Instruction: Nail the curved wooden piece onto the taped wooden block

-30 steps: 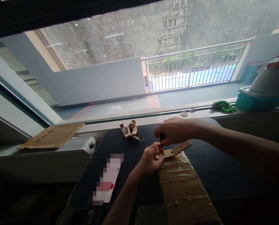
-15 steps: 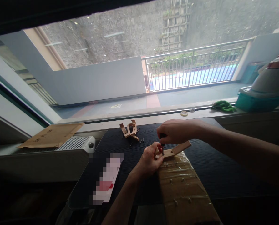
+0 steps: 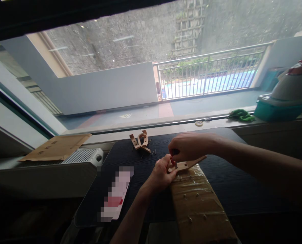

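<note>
A pale wooden hook (image 3: 182, 165) with drilled holes lies across the far end of a tape-wrapped cardboard box (image 3: 199, 206). My left hand (image 3: 163, 170) is closed on the hook's left end, thumb in front. Above it, my right hand (image 3: 182, 146) wraps round a screwdriver (image 3: 176, 165); its dark handle is mostly hidden in the fist. The metal shaft points straight down at the hook's left hole. Whether a screw sits under the tip is too small to tell. Several screw ends or small holes dot the box's taped top.
More wooden hooks (image 3: 141, 141) and several loose screws (image 3: 153, 153) lie on the dark table (image 3: 130, 159). A pixelated pink-white packet (image 3: 117, 193) is at the left. On the sill are a tape roll (image 3: 198, 123), a green cloth (image 3: 241, 115) and a teal box (image 3: 275, 110).
My right hand has turned and dropped slightly over the screwdriver, covering more of its shaft. My left hand and the hook stay in place.
</note>
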Demonstrator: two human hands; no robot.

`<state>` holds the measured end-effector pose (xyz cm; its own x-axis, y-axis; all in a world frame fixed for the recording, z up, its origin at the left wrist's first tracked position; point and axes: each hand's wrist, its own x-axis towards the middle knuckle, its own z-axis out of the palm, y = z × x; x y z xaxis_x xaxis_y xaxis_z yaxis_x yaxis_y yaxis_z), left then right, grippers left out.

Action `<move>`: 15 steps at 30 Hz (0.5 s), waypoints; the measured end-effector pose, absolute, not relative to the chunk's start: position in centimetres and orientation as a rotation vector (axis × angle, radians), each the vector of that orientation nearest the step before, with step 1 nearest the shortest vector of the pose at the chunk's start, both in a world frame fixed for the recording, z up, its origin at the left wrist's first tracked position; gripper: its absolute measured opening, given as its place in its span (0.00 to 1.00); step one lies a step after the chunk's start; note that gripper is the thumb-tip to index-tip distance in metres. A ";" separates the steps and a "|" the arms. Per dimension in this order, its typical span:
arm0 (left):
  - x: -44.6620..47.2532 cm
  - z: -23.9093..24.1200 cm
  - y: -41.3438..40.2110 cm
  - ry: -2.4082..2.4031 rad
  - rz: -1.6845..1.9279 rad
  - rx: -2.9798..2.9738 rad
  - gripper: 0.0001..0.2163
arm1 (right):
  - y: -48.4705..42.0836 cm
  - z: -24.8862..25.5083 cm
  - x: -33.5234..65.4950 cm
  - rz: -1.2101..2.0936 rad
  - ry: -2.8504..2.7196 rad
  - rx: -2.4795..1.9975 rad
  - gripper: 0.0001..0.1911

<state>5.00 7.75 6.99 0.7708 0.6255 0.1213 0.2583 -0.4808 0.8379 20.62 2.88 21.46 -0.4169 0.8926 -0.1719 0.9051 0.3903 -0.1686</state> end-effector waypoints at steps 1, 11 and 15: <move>5.0 7.0 7.7 0.663 0.538 2.080 0.11 | 2.8 21.3 20.8 -0.390 2.563 1.671 0.11; 4.9 7.3 7.4 0.678 0.549 2.098 0.20 | 0.2 18.9 25.8 -0.610 2.525 1.971 0.15; 4.8 7.4 7.4 0.704 0.527 2.087 0.24 | 0.8 17.0 26.5 -0.735 2.575 1.962 0.16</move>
<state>4.76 7.40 7.41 0.7526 0.6488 0.1128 0.2905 -0.4809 0.8273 26.48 0.78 16.96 -0.2910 0.9489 -0.1222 0.8703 0.2095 -0.4458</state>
